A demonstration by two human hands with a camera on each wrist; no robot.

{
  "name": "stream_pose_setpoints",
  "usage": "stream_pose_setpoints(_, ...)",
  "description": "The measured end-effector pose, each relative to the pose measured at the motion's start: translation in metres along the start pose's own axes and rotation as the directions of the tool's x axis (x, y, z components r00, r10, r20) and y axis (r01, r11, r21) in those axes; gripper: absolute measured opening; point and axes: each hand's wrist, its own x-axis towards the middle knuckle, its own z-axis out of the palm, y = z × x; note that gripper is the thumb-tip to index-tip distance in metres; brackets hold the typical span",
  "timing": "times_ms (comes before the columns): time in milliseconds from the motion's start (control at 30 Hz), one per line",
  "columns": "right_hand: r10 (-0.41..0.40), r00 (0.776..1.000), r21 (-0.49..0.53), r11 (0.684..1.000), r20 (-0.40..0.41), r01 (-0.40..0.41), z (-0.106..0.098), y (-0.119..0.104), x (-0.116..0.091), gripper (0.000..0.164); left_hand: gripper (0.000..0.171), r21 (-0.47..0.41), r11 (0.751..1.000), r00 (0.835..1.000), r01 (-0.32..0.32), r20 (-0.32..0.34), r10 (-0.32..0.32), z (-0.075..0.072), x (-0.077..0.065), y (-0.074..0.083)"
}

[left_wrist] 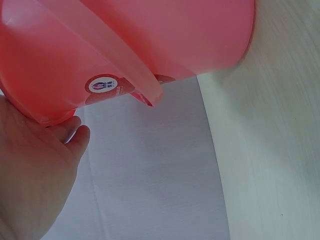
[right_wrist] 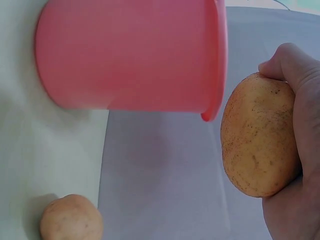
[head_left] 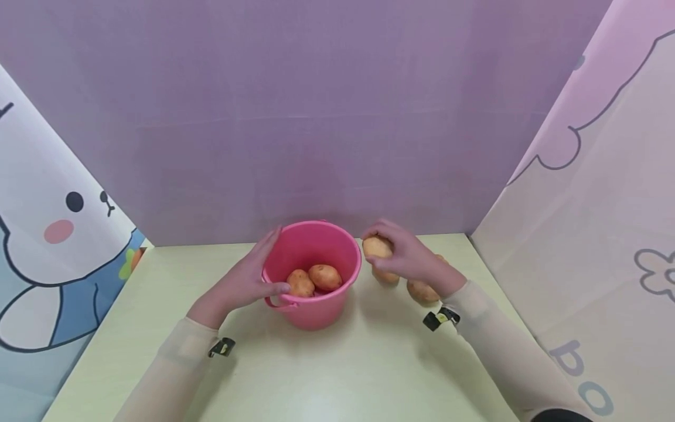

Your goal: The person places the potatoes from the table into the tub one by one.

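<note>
A pink bucket [head_left: 316, 310] stands upright on the table with two potatoes [head_left: 325, 278] lying at its bottom. My left hand [head_left: 242, 278] holds the bucket at the left of its rim, the thumb over the front edge and the fingers along the far side. In the left wrist view, fingertips of that hand [left_wrist: 40, 155] curl at the rim. My right hand [head_left: 406, 252] grips another potato [right_wrist: 260, 135] between thumb and fingers, raised just right of the bucket's rim. In the right wrist view this potato is apart from the bucket [right_wrist: 130, 55].
More potatoes lie on the table right of the bucket: one [head_left: 387, 278] below my right hand, another [head_left: 422, 292] near the wrist, partly hidden. The bucket's handle [left_wrist: 120, 55] hangs down its side. A purple backdrop [head_left: 316, 117] rises behind the table [head_left: 327, 381], with printed panels either side.
</note>
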Motion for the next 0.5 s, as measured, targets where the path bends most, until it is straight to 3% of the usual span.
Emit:
stream_pose_setpoints(233, 0.005, 0.999, -0.014, 1.0, 0.05, -0.004, 0.002, -0.013, 0.016, 0.039, 0.128, 0.001, 1.0, 1.0, 0.003, -0.002, -0.003, -0.001, -0.001, 0.0)
stream_pose_setpoints(500, -0.067, 0.994, -0.005, 0.998, 0.087, 0.068, 0.014, -0.019, 0.033, 0.037, 0.128, -0.014, 1.0, 1.0, -0.005, 0.001, 0.005, -0.001, -0.001, 0.0)
